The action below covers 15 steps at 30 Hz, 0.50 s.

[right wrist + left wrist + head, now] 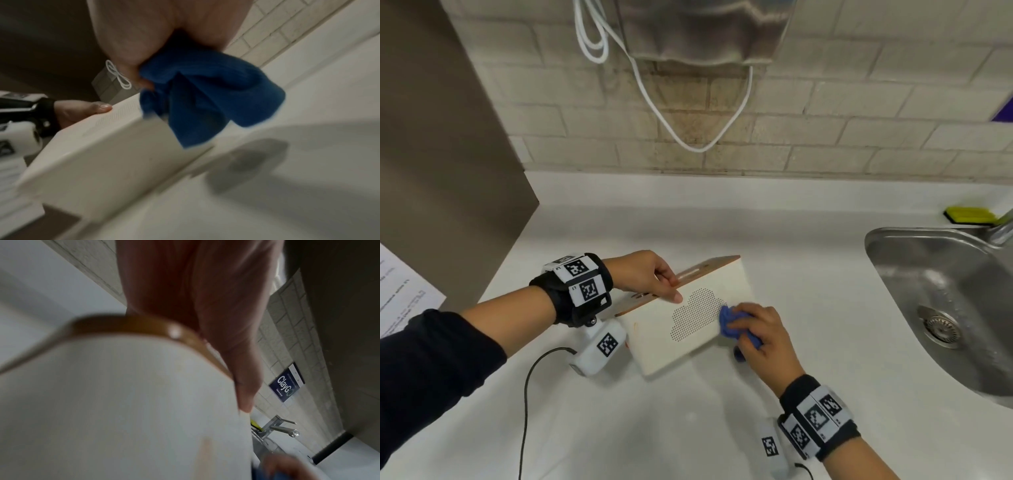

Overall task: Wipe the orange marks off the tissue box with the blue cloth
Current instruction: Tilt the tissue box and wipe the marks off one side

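A white tissue box (pixel 688 325) with a wooden lid edge and a dotted cloud pattern lies tilted on the white counter (pixel 688 428). My left hand (pixel 654 277) grips its upper wooden edge, thumb on the white face. My right hand (pixel 760 335) grips a bunched blue cloth (pixel 727 320) and presses it against the box's right edge. In the left wrist view a faint orange mark (pixel 205 449) shows on the box (pixel 123 402). The right wrist view shows the blue cloth (pixel 205 97) hanging over the box (pixel 102 154).
A steel sink (pixel 945 308) lies to the right, with a tap (pixel 1001 229) and a yellow sponge (pixel 969 215) behind it. A white cable (pixel 688 102) hangs on the brick wall. A brown panel (pixel 441 154) and a paper sheet (pixel 404 291) are at the left.
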### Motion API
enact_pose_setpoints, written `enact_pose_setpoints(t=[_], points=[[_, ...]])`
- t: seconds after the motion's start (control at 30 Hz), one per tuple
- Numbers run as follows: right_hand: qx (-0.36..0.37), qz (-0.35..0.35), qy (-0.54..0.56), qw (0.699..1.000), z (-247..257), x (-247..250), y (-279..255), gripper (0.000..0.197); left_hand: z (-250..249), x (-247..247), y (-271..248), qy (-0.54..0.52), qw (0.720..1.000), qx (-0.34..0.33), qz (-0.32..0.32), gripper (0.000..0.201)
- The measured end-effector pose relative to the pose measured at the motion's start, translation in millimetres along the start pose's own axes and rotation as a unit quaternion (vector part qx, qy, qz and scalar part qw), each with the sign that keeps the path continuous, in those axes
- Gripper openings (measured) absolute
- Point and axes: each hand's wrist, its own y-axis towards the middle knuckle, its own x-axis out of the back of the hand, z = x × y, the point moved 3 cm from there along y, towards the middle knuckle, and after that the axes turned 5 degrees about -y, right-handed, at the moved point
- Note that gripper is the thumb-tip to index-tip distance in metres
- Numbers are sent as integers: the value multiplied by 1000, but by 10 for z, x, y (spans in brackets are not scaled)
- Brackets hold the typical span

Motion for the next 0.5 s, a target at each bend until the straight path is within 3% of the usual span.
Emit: enact_pose_setpoints(t=[0.1, 0.17, 0.27, 0.5], points=[[-41, 81, -8, 996, -90, 104, -272, 36, -32, 18, 18, 13, 1000, -5, -6, 42], [-87, 21, 73, 993, -36, 277, -280, 44, -51, 35, 29, 22, 1000, -7, 2, 42], [-102, -92, 130, 982, 110, 432, -14, 31, -76, 45, 26, 36, 999, -5, 3, 41], [-108, -141, 147, 973, 258, 74, 452, 24, -74, 53, 12, 37, 999, -12, 11, 38]])
